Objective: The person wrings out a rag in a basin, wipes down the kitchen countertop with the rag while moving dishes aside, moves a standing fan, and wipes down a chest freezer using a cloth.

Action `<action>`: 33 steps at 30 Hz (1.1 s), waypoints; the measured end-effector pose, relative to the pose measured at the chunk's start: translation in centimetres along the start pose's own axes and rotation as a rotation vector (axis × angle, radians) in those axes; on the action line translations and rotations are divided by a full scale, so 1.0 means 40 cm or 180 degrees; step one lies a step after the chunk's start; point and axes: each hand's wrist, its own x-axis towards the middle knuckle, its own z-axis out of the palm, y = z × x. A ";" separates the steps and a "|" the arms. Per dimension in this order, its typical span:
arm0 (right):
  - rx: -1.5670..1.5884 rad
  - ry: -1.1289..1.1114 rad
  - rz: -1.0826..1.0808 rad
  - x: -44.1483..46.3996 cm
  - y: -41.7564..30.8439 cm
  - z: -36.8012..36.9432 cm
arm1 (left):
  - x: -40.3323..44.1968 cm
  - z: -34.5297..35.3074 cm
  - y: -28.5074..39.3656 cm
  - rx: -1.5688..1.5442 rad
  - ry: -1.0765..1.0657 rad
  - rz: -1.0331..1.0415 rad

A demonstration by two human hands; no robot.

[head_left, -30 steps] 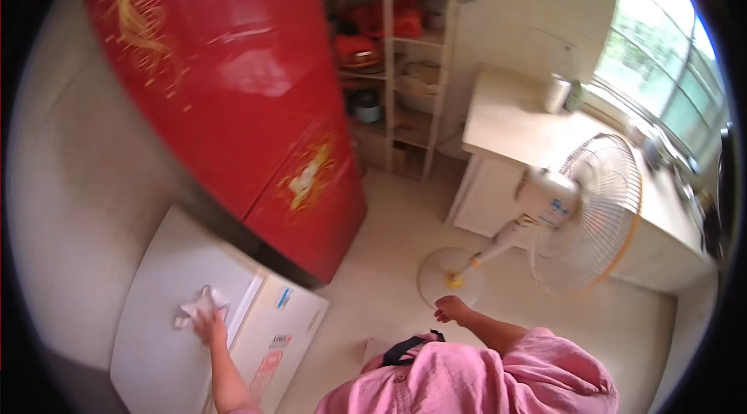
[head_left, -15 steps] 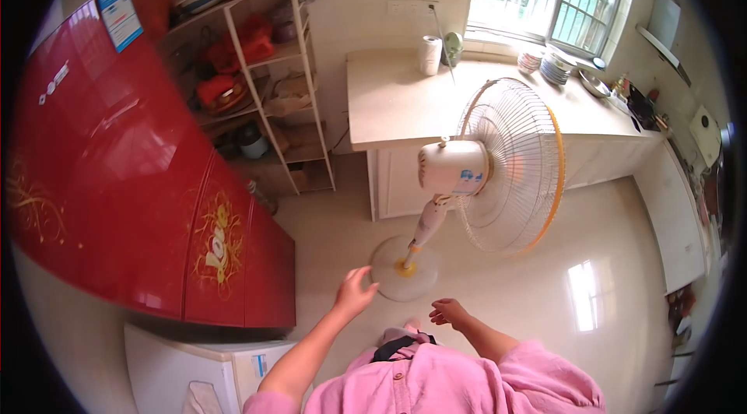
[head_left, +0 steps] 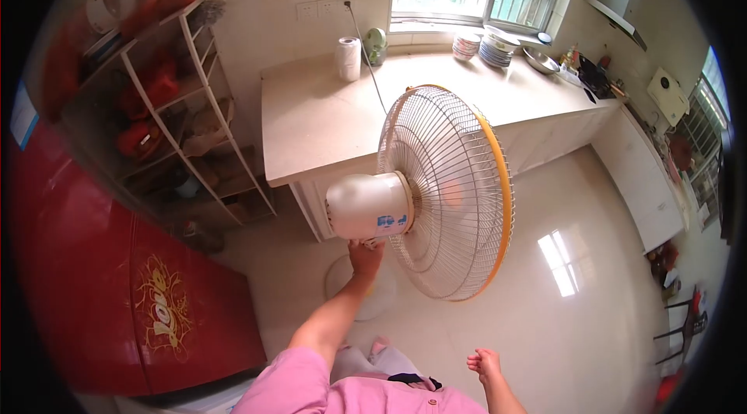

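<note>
A standing fan with a white motor housing and a yellow-rimmed wire cage is in the middle of the view. Just beneath the housing, my left hand is closed round the fan's neck, its fingertips partly hidden behind the housing. The fan's round base rests on the floor, partly covered by my forearm. At the lower right, my right hand hangs in the air with its fingers curled, touching nothing; whether it holds something small cannot be made out.
A counter beyond the fan bears a paper roll, a small green fan and stacked bowls. A red refrigerator and a shelf rack stand left. A cord runs from the wall socket behind the fan.
My left hand has left the cloth on the white box and taken hold of the fan's neck. The view has turned right and come nearer the fan. My right hand is now farther right.
</note>
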 end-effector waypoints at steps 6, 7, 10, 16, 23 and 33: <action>-0.0082 0.0130 0.0640 -0.068 0.148 0.031 | 0.018 -0.006 0.038 0.0538 -0.0255 -0.0066; -0.0094 -0.0005 0.0679 -0.083 0.163 0.045 | 0.011 0.000 0.092 0.0553 -0.0278 -0.0100; -0.0170 -0.0212 0.0770 -0.118 0.180 0.064 | -0.006 0.035 0.148 0.0235 -0.0400 0.0070; -0.0448 -0.0461 0.0756 -0.091 0.188 0.087 | -0.020 0.078 0.142 0.4110 -0.1517 0.1873; -0.0105 -0.0077 0.0529 -0.052 0.146 0.041 | 0.030 0.193 0.029 0.0006 -0.1946 -0.0176; -0.0050 0.0098 0.0815 -0.109 0.187 0.040 | 0.180 0.267 0.164 0.0651 -0.4287 -0.1072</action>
